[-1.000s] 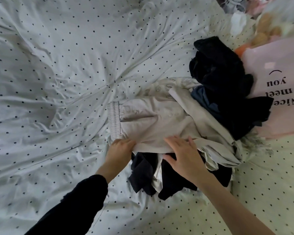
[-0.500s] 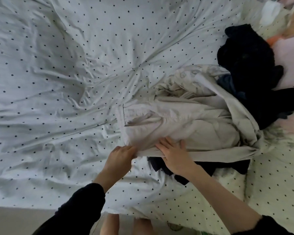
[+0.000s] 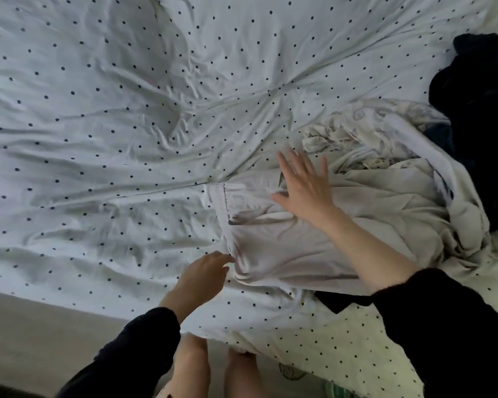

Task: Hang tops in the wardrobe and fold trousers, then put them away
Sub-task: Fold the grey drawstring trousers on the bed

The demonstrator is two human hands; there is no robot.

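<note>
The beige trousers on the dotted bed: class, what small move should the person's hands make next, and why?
Probably sweep the right hand away from the waistband, towards the legs. It lies flat with spread fingers on the beige trousers, whose cloth is creased and bunched against the dark clothes. The left hand touches the near waistband corner, which could anchor it.

No writing, label, brand or number can be read anywhere in the head view. The bed sheet [image 3: 127, 116] carries only a pattern of small dark dots, and the pale trousers [image 3: 285, 239] and the dark clothes [image 3: 477, 116] beside them show plain cloth with no tag or print that can be made out.
</note>
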